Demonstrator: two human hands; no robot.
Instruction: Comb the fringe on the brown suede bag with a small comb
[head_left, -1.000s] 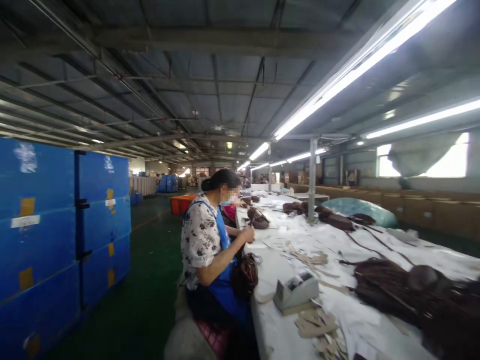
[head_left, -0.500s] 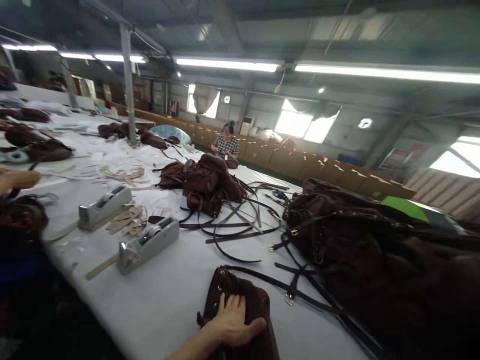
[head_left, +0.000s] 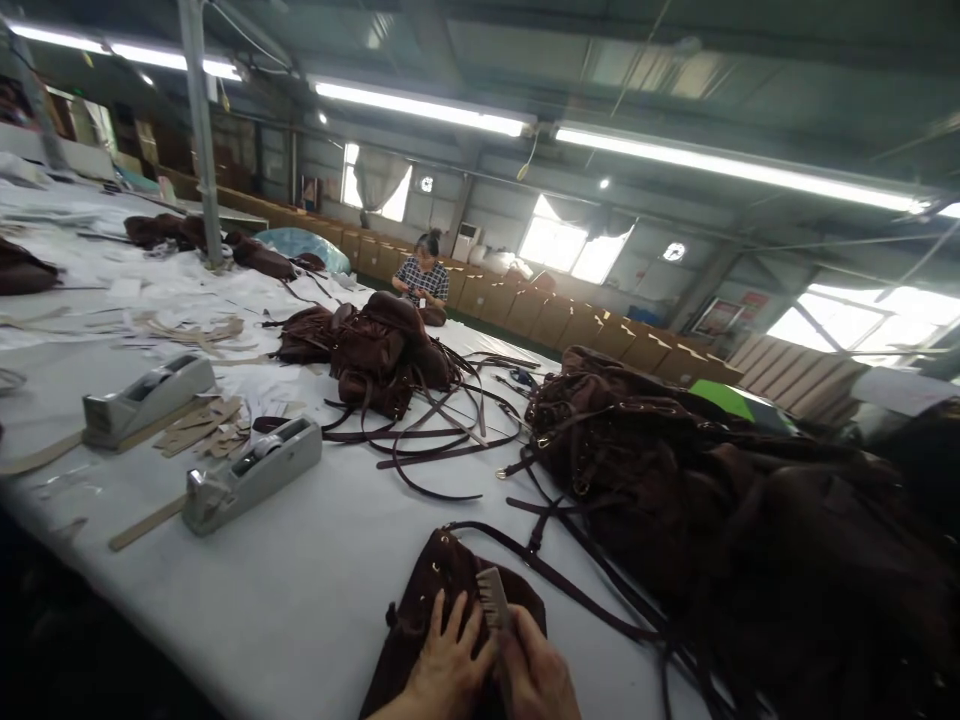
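A dark brown leather bag [head_left: 417,600] with small gold eyelets lies at the table's near edge. My left hand [head_left: 444,665] rests flat on it, fingers spread and holding nothing. In my right hand [head_left: 538,668] is a small brush [head_left: 491,598] with a pale back and a row of bristle tufts, held over the bag close beside my left fingers. Whether its bristles touch the leather I cannot tell. From the bag a long dark strap [head_left: 555,575] runs right towards a big heap of similar bags [head_left: 720,520].
Two grey tape dispensers [head_left: 255,475] stand to the left among beige strips [head_left: 199,425]. Farther back are more brown bags [head_left: 382,350] with loose straps. A metal post [head_left: 201,130] rises from the table. Another person [head_left: 422,275] sits beyond it, before a row of cardboard boxes [head_left: 517,300].
My right hand has come into view with the brush, over the bag. My left hand stays on the bag, its fingers more spread. The view has turned right; another person's hand at left is gone.
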